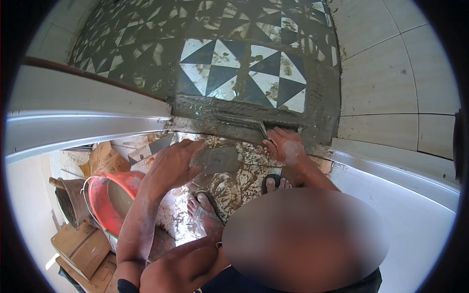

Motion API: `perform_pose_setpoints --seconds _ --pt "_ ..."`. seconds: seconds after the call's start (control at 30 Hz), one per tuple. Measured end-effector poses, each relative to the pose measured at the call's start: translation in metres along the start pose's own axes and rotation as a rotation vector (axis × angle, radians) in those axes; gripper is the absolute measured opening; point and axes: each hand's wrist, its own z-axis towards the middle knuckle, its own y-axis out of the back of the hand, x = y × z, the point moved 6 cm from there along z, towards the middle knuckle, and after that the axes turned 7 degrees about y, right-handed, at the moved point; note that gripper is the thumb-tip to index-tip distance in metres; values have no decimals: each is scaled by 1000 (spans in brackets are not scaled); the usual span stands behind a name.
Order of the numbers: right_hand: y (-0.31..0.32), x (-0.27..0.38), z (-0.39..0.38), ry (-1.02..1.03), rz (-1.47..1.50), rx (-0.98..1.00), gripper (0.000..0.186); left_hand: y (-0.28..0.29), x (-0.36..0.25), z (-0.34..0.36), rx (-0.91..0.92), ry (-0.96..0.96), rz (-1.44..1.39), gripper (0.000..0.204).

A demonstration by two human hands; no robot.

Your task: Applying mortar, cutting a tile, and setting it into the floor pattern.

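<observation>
Grey mortar [322, 115] is smeared over the far floor, where black-and-white patterned tiles [210, 68] are partly covered. At the mortar's near edge, a steel trowel [263, 130] is gripped in the right hand [286, 145]. The left hand [171, 163] is held with thumb and fingers parted at the left edge of a flat grey slab [215, 160]; whether it is grasped cannot be told. Near left, a red bucket [102, 207] is seen.
</observation>
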Motion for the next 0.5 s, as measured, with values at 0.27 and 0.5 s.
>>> perform_pose_setpoints --seconds 0.27,0.5 --pt "-2 -11 2 -28 59 -44 22 -9 -8 8 60 -8 9 63" --pt "-16 4 47 5 110 -22 25 -9 -17 10 36 -17 20 58"
